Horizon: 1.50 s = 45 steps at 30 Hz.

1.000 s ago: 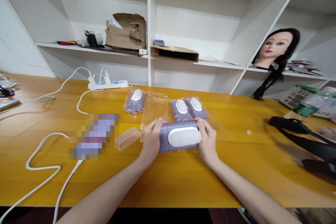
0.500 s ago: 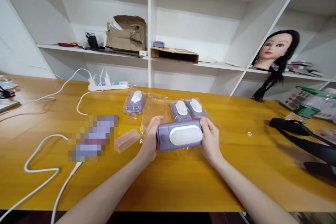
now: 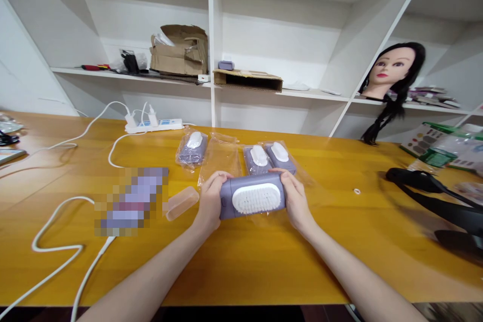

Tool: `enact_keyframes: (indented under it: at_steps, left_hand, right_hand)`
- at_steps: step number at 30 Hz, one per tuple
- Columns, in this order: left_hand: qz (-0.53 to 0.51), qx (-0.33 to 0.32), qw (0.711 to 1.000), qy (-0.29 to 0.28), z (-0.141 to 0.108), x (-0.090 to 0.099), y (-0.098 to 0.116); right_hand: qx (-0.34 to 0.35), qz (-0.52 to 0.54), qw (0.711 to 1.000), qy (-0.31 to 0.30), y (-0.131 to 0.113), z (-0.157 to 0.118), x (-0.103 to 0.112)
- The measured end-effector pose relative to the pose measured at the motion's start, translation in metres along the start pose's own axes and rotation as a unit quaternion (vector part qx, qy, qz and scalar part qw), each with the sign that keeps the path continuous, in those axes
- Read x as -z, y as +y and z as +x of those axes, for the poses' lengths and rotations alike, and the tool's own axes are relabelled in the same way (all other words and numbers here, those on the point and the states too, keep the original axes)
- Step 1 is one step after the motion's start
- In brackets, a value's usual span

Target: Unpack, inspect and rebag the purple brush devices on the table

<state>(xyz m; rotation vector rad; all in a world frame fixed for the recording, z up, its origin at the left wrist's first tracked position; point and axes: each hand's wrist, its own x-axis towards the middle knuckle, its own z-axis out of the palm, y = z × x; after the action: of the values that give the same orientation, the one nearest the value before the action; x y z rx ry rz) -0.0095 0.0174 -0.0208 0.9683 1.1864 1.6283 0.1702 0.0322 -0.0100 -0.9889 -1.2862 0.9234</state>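
Observation:
A purple-grey box-shaped device (image 3: 226, 191) with a white bristled oval pad (image 3: 256, 199) on its face is held above the table. My left hand (image 3: 211, 201) grips its left end and my right hand (image 3: 296, 198) its right end. Behind it lie two similar devices side by side, one (image 3: 257, 159) nearer and one (image 3: 281, 157) to its right, by clear plastic wrap. Another wrapped device (image 3: 192, 149) lies farther left, beside a flat clear bag (image 3: 221, 155). A translucent oval cover (image 3: 182, 204) rests left of my left hand.
On the wooden table (image 3: 241, 266) are a blurred-out flat object (image 3: 134, 198) with a white cable, a power strip (image 3: 154, 125), a small ring (image 3: 356, 191) and a black object (image 3: 433, 196). Shelves behind hold cardboard boxes (image 3: 179, 53) and a mannequin head (image 3: 392, 70).
The held device has turned so that its white pad faces the camera more fully, showing the bristles. Both hands have shifted slightly left in view and keep their hold.

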Motion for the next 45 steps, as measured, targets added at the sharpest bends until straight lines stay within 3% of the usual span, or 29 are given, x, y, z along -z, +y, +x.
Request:
enact_keyframes:
  at_steps: [9, 24, 32, 35, 40, 45]
  left_hand:
    - [0.002, 0.000, 1.000, 0.010, -0.002, -0.001, 0.002]
    - [-0.024, 0.046, 0.999, 0.015, -0.003, -0.002, 0.001]
    - [-0.034, 0.043, 0.998, 0.005, 0.000, -0.002, -0.002]
    - [-0.036, 0.051, 0.998, -0.014, 0.001, -0.002, -0.002]
    - [-0.020, -0.019, 1.000, -0.007, 0.002, 0.001, -0.003]
    - [-0.027, -0.025, 0.994, -0.099, -0.003, 0.002, 0.001]
  right_hand:
    - [-0.123, 0.108, 0.986, 0.035, -0.014, -0.004, -0.009]
    - [-0.086, 0.116, 0.988, 0.057, -0.008, -0.008, -0.009]
    - [-0.083, 0.050, 0.995, -0.024, -0.015, -0.005, -0.004]
    - [-0.087, 0.062, 0.994, -0.018, -0.015, -0.005, -0.004]
    - [-0.070, 0.104, 0.992, 0.035, -0.015, -0.001, -0.003]
    - [-0.080, 0.126, 0.987, 0.063, -0.014, 0.009, 0.006]
